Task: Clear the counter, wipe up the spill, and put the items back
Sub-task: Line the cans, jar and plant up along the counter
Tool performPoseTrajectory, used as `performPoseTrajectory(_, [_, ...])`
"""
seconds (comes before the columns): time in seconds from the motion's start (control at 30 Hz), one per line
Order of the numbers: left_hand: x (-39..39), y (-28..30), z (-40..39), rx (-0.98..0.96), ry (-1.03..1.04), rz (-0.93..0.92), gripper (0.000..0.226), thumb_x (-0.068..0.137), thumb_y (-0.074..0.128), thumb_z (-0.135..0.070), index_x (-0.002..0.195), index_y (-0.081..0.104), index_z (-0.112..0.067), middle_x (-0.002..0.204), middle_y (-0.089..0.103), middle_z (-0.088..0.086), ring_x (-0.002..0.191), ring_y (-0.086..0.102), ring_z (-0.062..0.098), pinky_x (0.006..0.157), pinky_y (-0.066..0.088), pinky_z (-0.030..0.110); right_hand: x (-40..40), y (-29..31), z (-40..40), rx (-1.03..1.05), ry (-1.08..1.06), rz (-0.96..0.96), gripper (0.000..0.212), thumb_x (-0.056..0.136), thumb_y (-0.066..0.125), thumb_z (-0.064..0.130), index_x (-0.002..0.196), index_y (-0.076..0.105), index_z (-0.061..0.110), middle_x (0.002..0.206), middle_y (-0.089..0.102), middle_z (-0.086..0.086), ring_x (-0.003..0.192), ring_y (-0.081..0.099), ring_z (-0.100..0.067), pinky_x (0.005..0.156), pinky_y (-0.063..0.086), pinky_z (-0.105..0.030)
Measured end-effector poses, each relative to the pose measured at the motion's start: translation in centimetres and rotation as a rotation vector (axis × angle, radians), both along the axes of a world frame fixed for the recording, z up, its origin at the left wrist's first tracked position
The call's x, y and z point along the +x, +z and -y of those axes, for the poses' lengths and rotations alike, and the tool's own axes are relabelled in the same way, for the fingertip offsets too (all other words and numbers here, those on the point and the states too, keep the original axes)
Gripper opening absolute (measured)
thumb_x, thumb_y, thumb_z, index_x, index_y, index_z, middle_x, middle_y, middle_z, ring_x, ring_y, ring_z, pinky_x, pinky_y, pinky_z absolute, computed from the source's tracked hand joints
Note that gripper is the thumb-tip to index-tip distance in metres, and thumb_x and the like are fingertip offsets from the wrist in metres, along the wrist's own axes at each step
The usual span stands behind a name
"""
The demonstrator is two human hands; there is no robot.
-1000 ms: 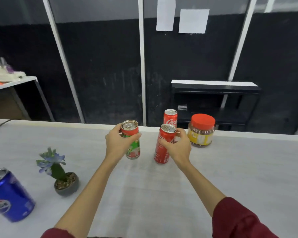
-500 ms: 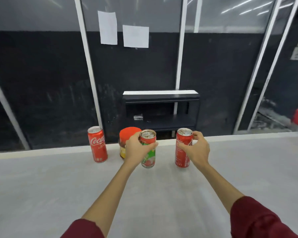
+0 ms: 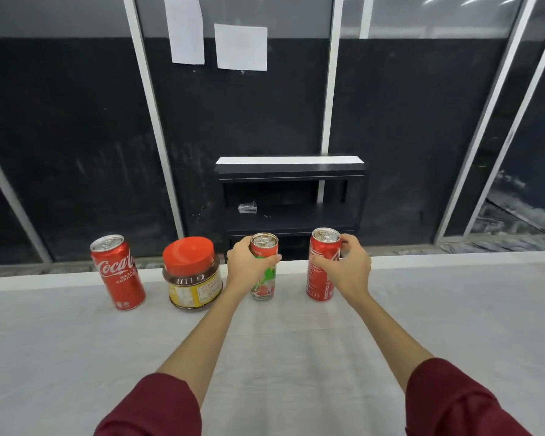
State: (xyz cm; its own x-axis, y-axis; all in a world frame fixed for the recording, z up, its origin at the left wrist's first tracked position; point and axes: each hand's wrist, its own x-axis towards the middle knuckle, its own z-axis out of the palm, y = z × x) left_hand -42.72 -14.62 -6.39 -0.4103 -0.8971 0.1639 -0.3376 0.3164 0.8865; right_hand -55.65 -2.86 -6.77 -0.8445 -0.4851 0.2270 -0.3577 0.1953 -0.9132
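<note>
My left hand is wrapped around a slim red-and-green can near the far edge of the white counter. My right hand grips a slim red cola can just to its right. Both cans stand upright with their bases at the counter surface. To the left stand a jar with a red lid and a second red Coca-Cola can, both untouched. No spill shows on the counter in view.
Beyond the counter's far edge stands a black shelf unit with a clear plastic cup lying on its shelf. Dark glass panels with white frames form the back wall, with two paper sheets taped up.
Both hands have carried their cans rightward along the counter's far edge, past the jar and the Coca-Cola can. The plant and blue can have left the view.
</note>
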Motion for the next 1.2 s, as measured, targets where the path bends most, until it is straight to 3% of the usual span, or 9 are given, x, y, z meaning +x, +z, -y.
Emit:
performPoseTrajectory(0.23, [-0.2, -0.3, 0.9, 0.002, -0.005, -0.008, 0.056, 0.069, 0.079, -0.024, 0.118, 0.055, -0.013, 0.116, 0.063, 0.006, 0.1, 0.056, 0.013, 0.082, 0.047, 0.026, -0.1, -0.5, 1.8, 0.009, 0.038, -0.01, 0.062, 0.071, 0.077, 0.024, 0.124, 0.047, 0.016, 0.125, 0.058, -0.007, 0.118, 0.05, -0.024, 0.094, 0.043, -0.039])
performPoseTrajectory(0.53, [0.4, -0.5, 1.1, 0.04, -0.023, 0.022, 0.069, 0.069, 0.079, -0.027, 0.128, 0.046, -0.014, 0.126, 0.058, 0.008, 0.116, 0.054, 0.022, 0.096, 0.049, 0.043, 0.3, -0.9, 2.0, 0.025, 0.036, -0.006, 0.067, 0.074, 0.075, 0.028, 0.131, 0.041, 0.017, 0.132, 0.054, -0.008, 0.119, 0.051, -0.024, 0.098, 0.043, -0.044])
performPoseTrajectory(0.67, [1.3, 0.0, 0.5, 0.039, -0.018, 0.061, 0.09, 0.069, 0.079, -0.025, 0.142, 0.027, -0.015, 0.14, 0.046, 0.009, 0.128, 0.045, 0.024, 0.102, 0.043, 0.042, 0.7, -0.8, 1.6, -0.003, 0.069, 0.006, 0.082, 0.07, 0.078, 0.03, 0.138, 0.033, 0.018, 0.14, 0.045, -0.007, 0.126, 0.045, -0.024, 0.102, 0.042, -0.048])
performPoseTrajectory(0.73, [2.5, 0.9, 0.2, -0.01, -0.007, 0.043, 0.092, 0.071, 0.078, -0.021, 0.144, 0.022, -0.014, 0.143, 0.042, 0.009, 0.131, 0.042, 0.024, 0.103, 0.041, 0.041, 1.3, 0.0, 1.3, -0.084, 0.018, -0.015, 0.083, 0.071, 0.077, 0.03, 0.139, 0.032, 0.019, 0.144, 0.04, -0.005, 0.129, 0.04, -0.022, 0.104, 0.041, -0.042])
performPoseTrajectory(0.8, [4.5, 2.2, -0.1, -0.093, 0.013, 0.014, 0.086, 0.073, 0.076, -0.02, 0.143, 0.026, -0.014, 0.143, 0.043, 0.009, 0.13, 0.042, 0.022, 0.103, 0.04, 0.037, 2.8, 1.4, 1.2, -0.206, -0.061, -0.101, 0.07, 0.073, 0.075, 0.025, 0.134, 0.04, 0.016, 0.137, 0.044, -0.006, 0.122, 0.044, -0.019, 0.095, 0.041, -0.024])
performPoseTrajectory(0.87, [7.7, 3.6, -0.3, -0.174, 0.052, -0.002, 0.076, 0.076, 0.074, -0.023, 0.14, 0.033, -0.015, 0.14, 0.047, 0.006, 0.127, 0.046, 0.019, 0.099, 0.041, 0.03, 5.6, 3.0, 1.5, -0.334, -0.108, -0.206, 0.055, 0.074, 0.074, 0.02, 0.122, 0.049, 0.012, 0.121, 0.05, -0.009, 0.108, 0.049, -0.019, 0.079, 0.041, -0.016])
performPoseTrajectory(0.97, [14.9, 5.4, 0.0, -0.263, 0.132, -0.034, 0.065, 0.077, 0.072, -0.022, 0.134, 0.043, -0.015, 0.136, 0.051, 0.003, 0.121, 0.051, 0.017, 0.091, 0.04, 0.021, 11.8, 4.7, 3.5, -0.446, -0.004, -0.288, 0.04, 0.073, 0.074, 0.017, 0.108, 0.055, 0.008, 0.099, 0.047, -0.002, 0.091, 0.048, -0.018, 0.075, 0.04, -0.02])
performPoseTrajectory(1.03, [21.2, 6.1, 0.2, -0.293, 0.231, -0.025, 0.06, 0.077, 0.072, -0.019, 0.131, 0.046, -0.013, 0.132, 0.054, 0.004, 0.12, 0.053, 0.019, 0.091, 0.04, 0.021, 16.9, 5.1, 5.4, -0.461, 0.132, -0.265, 0.035, 0.073, 0.073, 0.015, 0.102, 0.056, 0.008, 0.094, 0.046, -0.001, 0.088, 0.047, -0.017, 0.072, 0.035, -0.013])
performPoseTrajectory(1.2, [39.8, 6.5, -0.2, -0.345, 0.513, 0.06, 0.051, 0.078, 0.071, -0.018, 0.125, 0.052, -0.013, 0.127, 0.057, 0.005, 0.111, 0.056, 0.018, 0.088, 0.041, 0.023, 32.3, 4.3, 10.5, -0.381, 0.504, -0.108, 0.033, 0.072, 0.075, 0.016, 0.1, 0.057, 0.011, 0.09, 0.052, -0.001, 0.083, 0.051, -0.02, 0.065, 0.036, -0.012])
